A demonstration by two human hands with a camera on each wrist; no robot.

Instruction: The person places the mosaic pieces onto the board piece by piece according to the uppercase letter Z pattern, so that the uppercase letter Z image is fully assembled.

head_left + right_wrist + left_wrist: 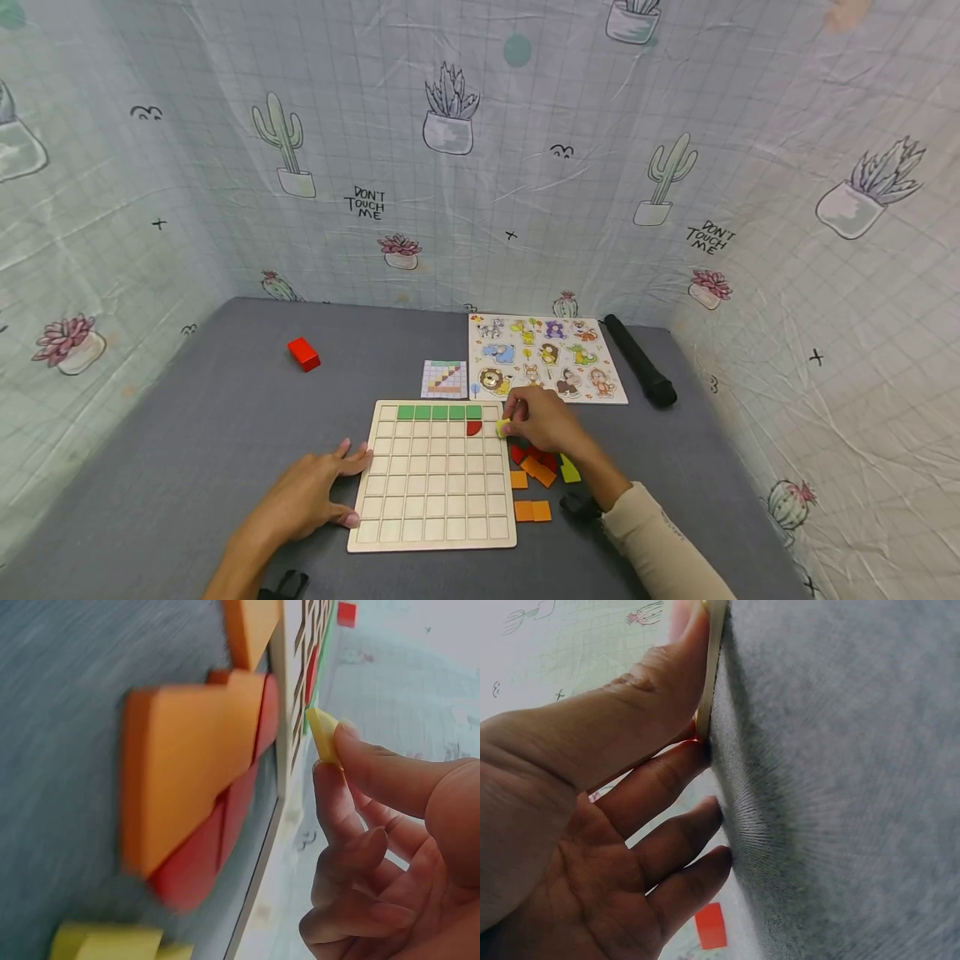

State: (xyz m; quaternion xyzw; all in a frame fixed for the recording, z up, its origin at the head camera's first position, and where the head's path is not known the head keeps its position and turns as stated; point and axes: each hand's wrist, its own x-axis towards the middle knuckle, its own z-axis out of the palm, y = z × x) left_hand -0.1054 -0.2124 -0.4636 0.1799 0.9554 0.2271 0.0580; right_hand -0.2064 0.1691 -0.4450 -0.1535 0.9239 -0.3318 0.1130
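A pale wooden grid board (435, 506) lies flat on the grey table. Several green squares (440, 412) fill part of its top row, and a red rounded piece (474, 427) sits in the row below. My left hand (303, 496) rests at the board's left edge, thumb and fingers spread along it. Over the upper right edge, my right hand (546, 421) pinches a small yellow piece (324, 736) between thumb and index finger. Under that hand, beside the board, lie orange pieces (538, 472), red pieces (191, 874) and a yellow-green piece (570, 471).
Behind the board are a small pattern card (444, 379) and an animal picture board (513, 331). A black microphone (637, 358) lies at the back right. One red block (303, 354) stands at the back left. Patterned cloth (517, 183) walls the table.
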